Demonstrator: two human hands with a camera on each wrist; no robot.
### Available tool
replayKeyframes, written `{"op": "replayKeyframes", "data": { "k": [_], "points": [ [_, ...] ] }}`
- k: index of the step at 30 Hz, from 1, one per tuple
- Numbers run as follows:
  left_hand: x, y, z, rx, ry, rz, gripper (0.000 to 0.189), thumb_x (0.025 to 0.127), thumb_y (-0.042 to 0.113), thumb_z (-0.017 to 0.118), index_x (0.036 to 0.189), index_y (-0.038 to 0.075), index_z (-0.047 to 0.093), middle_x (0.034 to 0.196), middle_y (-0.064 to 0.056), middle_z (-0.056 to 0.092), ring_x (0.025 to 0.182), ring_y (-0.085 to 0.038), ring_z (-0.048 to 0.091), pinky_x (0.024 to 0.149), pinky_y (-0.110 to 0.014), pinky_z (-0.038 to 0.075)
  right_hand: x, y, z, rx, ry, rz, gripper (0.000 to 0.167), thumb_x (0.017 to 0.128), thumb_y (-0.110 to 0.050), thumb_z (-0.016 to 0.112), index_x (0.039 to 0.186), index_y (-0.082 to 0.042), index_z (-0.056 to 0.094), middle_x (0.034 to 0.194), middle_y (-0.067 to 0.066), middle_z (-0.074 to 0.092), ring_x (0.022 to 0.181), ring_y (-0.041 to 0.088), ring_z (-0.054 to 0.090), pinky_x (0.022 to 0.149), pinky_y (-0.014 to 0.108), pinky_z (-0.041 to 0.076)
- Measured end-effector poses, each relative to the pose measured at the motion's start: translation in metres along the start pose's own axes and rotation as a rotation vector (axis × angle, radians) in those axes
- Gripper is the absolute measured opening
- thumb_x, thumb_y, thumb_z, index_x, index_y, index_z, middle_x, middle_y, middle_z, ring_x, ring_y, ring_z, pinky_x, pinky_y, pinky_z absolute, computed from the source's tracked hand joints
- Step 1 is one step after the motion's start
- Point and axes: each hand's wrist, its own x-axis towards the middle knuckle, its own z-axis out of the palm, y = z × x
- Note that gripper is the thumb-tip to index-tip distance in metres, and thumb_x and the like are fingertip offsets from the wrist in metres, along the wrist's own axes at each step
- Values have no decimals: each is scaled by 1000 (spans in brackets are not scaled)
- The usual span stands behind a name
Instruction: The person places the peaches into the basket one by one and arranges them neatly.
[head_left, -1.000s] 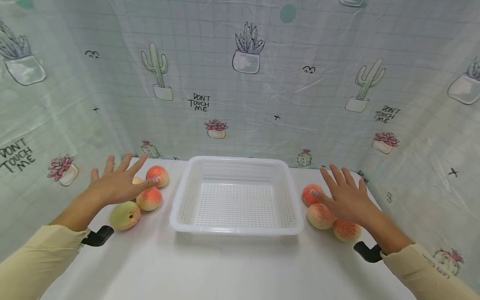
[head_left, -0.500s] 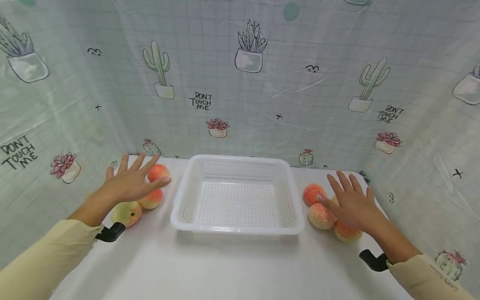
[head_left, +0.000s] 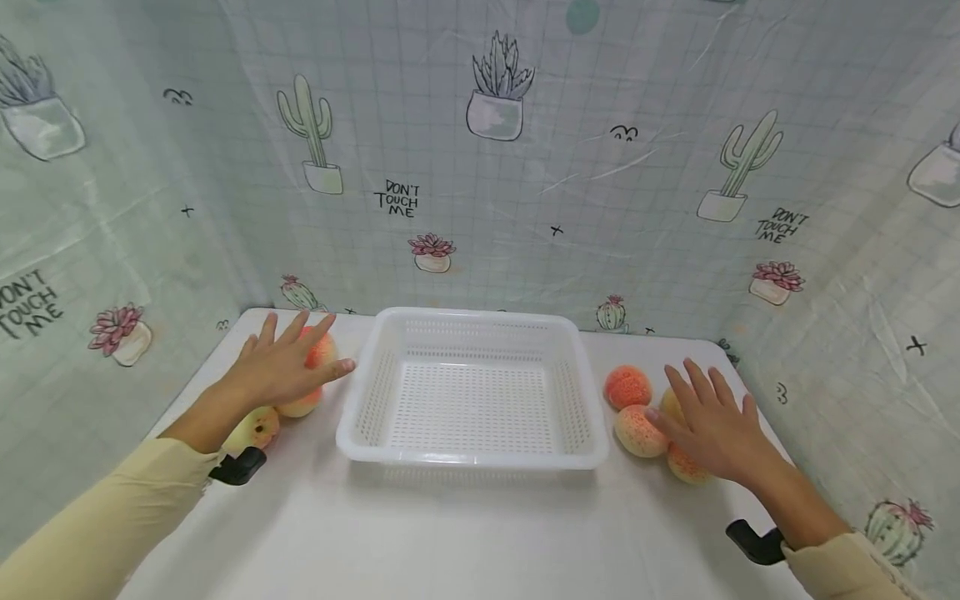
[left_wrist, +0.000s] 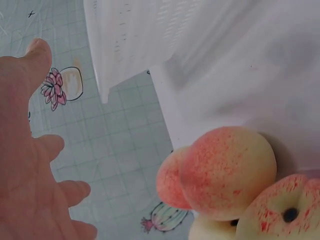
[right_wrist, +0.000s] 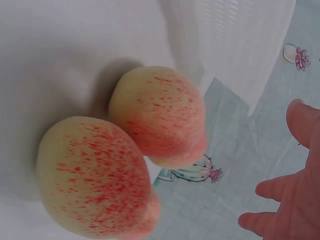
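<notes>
In the head view my left hand is held over a group of peaches at the left, fingers spread and thumb pointing toward the white basket. It partly hides a red-tinged peach, another peach and a yellow-green peach. The left wrist view shows this hand apart from the peaches. My right hand, its fingers extended, hovers over several peaches at the right, including a red one and a mottled one. In the right wrist view nothing is in this hand.
The rectangular plastic basket with perforated walls stands mid-table between both peach groups, nothing inside it. Under everything is a white table. A cactus-printed curtain encloses its back and sides. Black wrist mounts jut from both sleeves.
My left hand has shifted right, toward the basket, covering more of the left peaches. My right hand has drifted slightly right and nearer to me, uncovering a yellowish peach. The peaches and basket stay put.
</notes>
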Motion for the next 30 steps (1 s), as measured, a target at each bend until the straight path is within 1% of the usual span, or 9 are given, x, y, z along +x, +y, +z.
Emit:
{"op": "replayKeyframes", "data": {
  "k": [5,8,11,13,16,18,23,26,30],
  "points": [
    [7,3,9,2,5,54,108,94,81,45,168,12,8,169,-37,2,149,-71,-10,117,-85,1,-6,7,7,4,3,22,94,102,-70,44,165,-4,20,170,32,8,153,62,3,109,91,0],
    [12,4,14,-16,18,117,108,95,76,50,167,5,12,168,-37,10,153,-65,0,121,-81,-1,-11,12,10,11,6,33,93,102,-69,44,164,-4,21,170,33,9,152,63,4,107,92,0],
    [18,6,18,-71,11,161,108,96,72,54,166,1,13,168,-37,15,156,-59,7,123,-78,-4,-17,18,13,14,12,40,93,102,-68,46,164,-3,21,169,33,10,152,64,5,106,93,1],
    [22,7,21,-124,-8,166,108,97,70,56,166,0,12,168,-37,16,156,-59,9,124,-77,1,-21,22,15,13,15,43,92,103,-67,46,164,-3,21,169,34,10,151,64,5,106,93,2],
    [25,5,24,-214,-51,144,108,97,69,56,167,3,7,168,-36,14,155,-59,13,123,-77,15,-25,26,19,27,19,47,93,102,-66,48,164,-2,20,169,34,9,151,64,5,105,93,2],
    [25,2,24,-262,-79,123,109,97,69,57,167,4,3,168,-36,15,153,-60,19,119,-78,24,-26,27,23,44,19,49,95,102,-65,50,164,-1,19,169,34,9,151,64,5,106,93,1],
    [24,-5,22,-391,-143,47,112,96,70,58,168,7,0,168,-36,16,151,-60,23,116,-79,29,-23,27,31,46,36,46,95,100,-63,54,164,-1,20,170,32,10,152,63,6,108,92,4],
    [27,-7,25,-526,-184,12,110,96,65,62,167,6,2,169,-35,15,151,-57,29,117,-70,38,-24,28,36,41,48,63,96,99,-61,57,164,0,20,169,33,12,152,62,8,108,91,7],
    [31,-7,29,-700,-222,-7,99,101,51,64,166,0,8,167,-34,22,148,-53,39,112,-57,50,-26,32,41,55,58,98,101,97,-63,61,164,0,18,168,34,13,150,63,10,108,91,11]
  ]
}}
